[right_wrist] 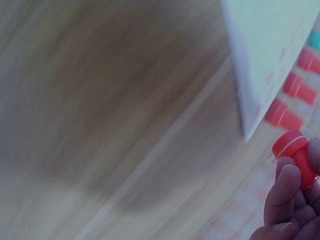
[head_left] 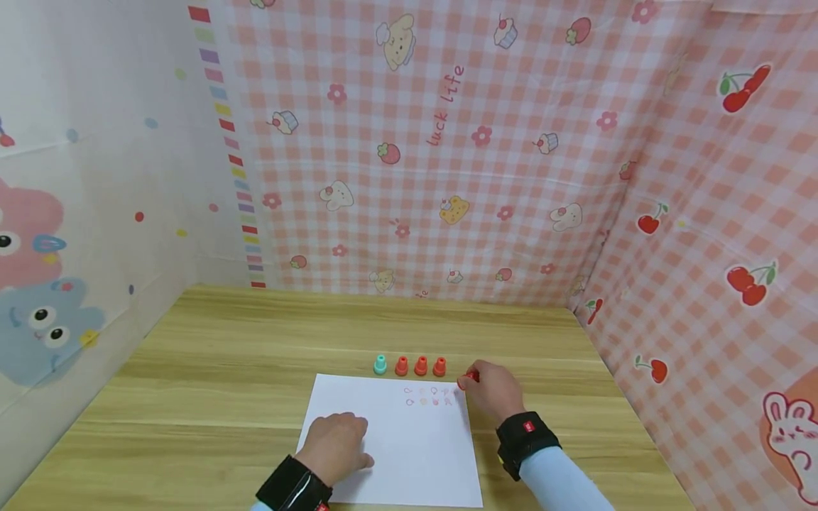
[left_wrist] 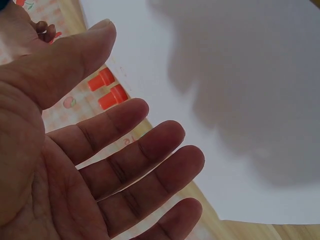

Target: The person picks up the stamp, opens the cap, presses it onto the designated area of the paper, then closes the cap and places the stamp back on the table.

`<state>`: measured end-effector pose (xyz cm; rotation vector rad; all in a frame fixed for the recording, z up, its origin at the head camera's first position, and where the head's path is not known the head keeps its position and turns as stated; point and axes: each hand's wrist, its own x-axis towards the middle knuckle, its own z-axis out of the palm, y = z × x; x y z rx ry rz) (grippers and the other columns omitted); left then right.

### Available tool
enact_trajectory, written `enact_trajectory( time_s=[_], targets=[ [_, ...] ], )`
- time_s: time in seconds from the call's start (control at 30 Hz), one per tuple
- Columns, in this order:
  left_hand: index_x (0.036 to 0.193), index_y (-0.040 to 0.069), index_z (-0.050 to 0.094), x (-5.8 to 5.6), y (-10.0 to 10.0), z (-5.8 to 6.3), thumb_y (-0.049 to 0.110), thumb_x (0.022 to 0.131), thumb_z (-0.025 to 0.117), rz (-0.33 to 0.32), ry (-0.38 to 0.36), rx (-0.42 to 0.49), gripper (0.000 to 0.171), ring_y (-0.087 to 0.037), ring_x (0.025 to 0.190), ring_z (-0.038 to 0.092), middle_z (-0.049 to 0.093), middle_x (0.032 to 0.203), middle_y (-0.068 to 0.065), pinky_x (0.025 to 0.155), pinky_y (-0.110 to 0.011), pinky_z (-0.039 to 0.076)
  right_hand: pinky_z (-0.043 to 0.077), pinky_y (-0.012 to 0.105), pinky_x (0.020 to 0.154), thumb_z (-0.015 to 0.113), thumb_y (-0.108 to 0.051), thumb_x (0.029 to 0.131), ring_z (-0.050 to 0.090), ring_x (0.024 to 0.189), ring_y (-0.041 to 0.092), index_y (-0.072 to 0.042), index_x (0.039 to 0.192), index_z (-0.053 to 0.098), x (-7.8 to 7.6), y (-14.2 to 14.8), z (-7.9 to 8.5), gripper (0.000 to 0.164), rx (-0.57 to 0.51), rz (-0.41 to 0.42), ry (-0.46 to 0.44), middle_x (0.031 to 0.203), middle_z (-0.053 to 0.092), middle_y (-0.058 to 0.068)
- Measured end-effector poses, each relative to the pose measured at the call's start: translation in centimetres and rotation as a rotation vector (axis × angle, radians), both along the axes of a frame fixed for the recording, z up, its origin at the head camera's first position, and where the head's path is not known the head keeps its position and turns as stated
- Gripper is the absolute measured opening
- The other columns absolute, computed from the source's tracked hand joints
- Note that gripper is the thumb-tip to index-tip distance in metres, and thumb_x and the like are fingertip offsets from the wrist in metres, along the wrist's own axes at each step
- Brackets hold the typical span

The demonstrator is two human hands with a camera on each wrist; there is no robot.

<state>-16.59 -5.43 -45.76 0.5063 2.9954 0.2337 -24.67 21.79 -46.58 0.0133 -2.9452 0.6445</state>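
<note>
My right hand [head_left: 495, 392] pinches a small red stamp [right_wrist: 295, 152] between thumb and fingers, close to the top right corner of a white sheet of paper [head_left: 402, 454]. The stamp's wide end points away from the palm in the right wrist view. Two short rows of small faint printed marks [head_left: 436, 402] lie near that corner of the sheet. Over the sheet's left part is my left hand [head_left: 335, 446], its fingers extended and apart, holding nothing. Its shadow falls on the paper in the left wrist view.
Beyond the sheet's far edge stand a teal stamp [head_left: 380, 365] and three red stamps [head_left: 421, 366] in a row. They all rest on a wood-grain table [head_left: 211, 397]. Patterned cloth [head_left: 415, 170] hangs behind the table and along both sides.
</note>
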Motion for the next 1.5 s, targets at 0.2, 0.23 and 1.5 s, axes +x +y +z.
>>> enact_trajectory(
  time_s=[0.2,0.23,1.5],
  targets=[
    [0.078,0.01,0.066,0.0,0.1,0.0,0.038,0.065,0.083,0.006,-0.001,0.018,0.035,-0.018,0.058,0.054,0.058,0.063,-0.001,0.056,-0.041,0.048,0.041,0.029,0.053,0.073,-0.025,0.082,0.051,0.062,0.017,-0.01,0.086,0.068,1.1,-2.3,-0.3,0.016,-0.06,0.024,0.0,0.071,0.063,0.002],
    [0.078,0.01,0.066,0.0,0.1,0.0,0.038,0.065,0.082,0.008,-0.004,0.023,0.035,-0.018,0.058,0.053,0.058,0.063,-0.001,0.056,-0.041,0.048,0.041,0.029,0.053,0.073,-0.025,0.082,0.05,0.062,0.017,-0.01,0.086,0.068,1.2,-2.7,-0.4,0.016,-0.065,0.028,0.004,0.071,0.063,0.002],
    [0.085,0.009,0.066,-0.2,0.4,-0.5,0.042,0.072,0.077,-0.108,0.248,0.135,0.037,-0.018,0.058,0.059,0.061,0.07,-0.003,0.047,-0.036,0.048,0.037,0.022,0.045,0.07,-0.022,0.084,0.051,0.049,0.008,-0.008,0.086,0.07,6.6,-10.4,-0.6,0.014,-0.606,0.301,-0.203,0.073,0.068,0.003]
  ],
)
